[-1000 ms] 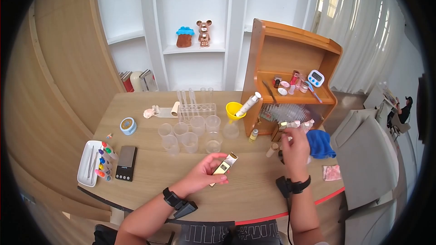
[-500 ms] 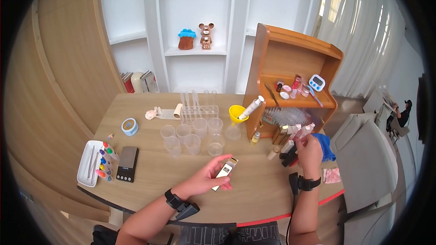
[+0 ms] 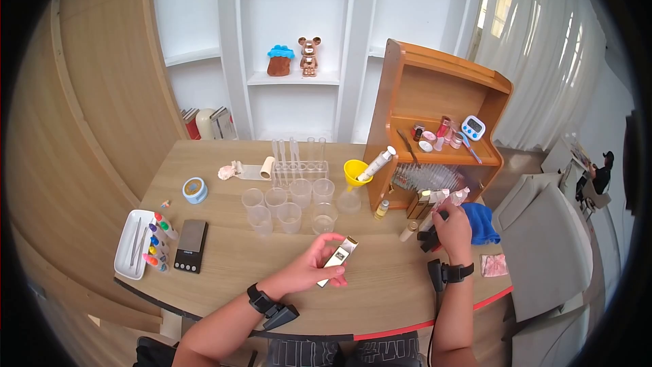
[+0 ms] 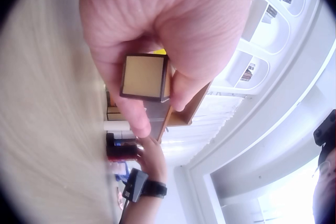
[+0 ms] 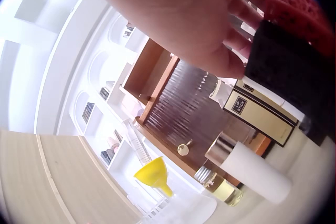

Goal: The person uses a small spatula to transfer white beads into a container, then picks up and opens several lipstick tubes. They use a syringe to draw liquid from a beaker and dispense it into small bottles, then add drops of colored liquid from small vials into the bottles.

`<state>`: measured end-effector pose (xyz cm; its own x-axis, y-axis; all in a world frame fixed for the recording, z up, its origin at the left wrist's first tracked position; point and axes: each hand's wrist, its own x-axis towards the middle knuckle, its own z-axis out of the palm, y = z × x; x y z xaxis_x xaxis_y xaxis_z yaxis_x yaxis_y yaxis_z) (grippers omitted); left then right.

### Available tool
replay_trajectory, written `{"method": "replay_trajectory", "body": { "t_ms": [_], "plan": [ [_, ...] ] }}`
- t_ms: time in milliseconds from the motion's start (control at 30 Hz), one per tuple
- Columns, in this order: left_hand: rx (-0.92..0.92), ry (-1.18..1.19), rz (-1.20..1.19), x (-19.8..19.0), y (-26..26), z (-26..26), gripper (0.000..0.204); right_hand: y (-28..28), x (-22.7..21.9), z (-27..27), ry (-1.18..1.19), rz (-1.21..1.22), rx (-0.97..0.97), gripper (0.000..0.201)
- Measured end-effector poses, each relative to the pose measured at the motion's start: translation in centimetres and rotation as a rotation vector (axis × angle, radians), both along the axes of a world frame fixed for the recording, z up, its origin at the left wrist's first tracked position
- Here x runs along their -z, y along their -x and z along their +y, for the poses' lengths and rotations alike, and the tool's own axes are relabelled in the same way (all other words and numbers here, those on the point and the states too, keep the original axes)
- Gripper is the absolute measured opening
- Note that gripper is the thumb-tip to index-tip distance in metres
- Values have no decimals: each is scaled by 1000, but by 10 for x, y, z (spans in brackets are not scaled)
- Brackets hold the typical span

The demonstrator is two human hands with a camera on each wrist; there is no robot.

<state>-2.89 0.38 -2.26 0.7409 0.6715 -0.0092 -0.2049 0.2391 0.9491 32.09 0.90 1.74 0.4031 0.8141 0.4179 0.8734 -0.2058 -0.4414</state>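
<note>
My left hand grips a slim gold box between thumb and fingers above the table; its square end faces the left wrist camera. Beside the cabinet, my right hand reaches into a cluster of small items, fingers bent around or behind them. A black object and a red patterned one stand close to its fingers; whether it grips either is unclear. Near them are a gold box labelled LIP STICK, a white tube with a gold cap and a small yellow bottle.
Clear cups, a test tube rack and a yellow funnel stand mid-table. Leftward are a scale and a white tray. The wooden cabinet stands back right, a blue cloth beside it.
My right hand has moved right across the cluster, then slightly back left in the last half second. My left hand keeps its grip on the box, now tilted more upright than a second ago.
</note>
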Motion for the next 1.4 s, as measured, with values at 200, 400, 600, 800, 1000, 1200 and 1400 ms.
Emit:
{"method": "replay_trajectory", "body": {
  "t_ms": [200,400,600,800,1000,1200,1400],
  "plan": [
    [5,-1,-9,2,0,1,62,12,-8,-5,48,3,11,33],
    [24,-22,-11,6,0,3,55,0,12,2,-4,-72,-160,33],
    [25,-23,-10,8,-1,3,52,25,-8,-10,48,76,-439,39],
    [35,-14,-7,7,-2,3,51,25,-7,-11,29,124,-500,42],
    [26,-11,4,8,-2,3,52,8,-9,-8,11,22,-86,35],
    [12,17,5,9,-2,3,52,-7,8,-2,306,-76,59,54],
    [-5,4,36,7,0,4,52,-15,11,1,227,61,-27,54]
  ]
}}
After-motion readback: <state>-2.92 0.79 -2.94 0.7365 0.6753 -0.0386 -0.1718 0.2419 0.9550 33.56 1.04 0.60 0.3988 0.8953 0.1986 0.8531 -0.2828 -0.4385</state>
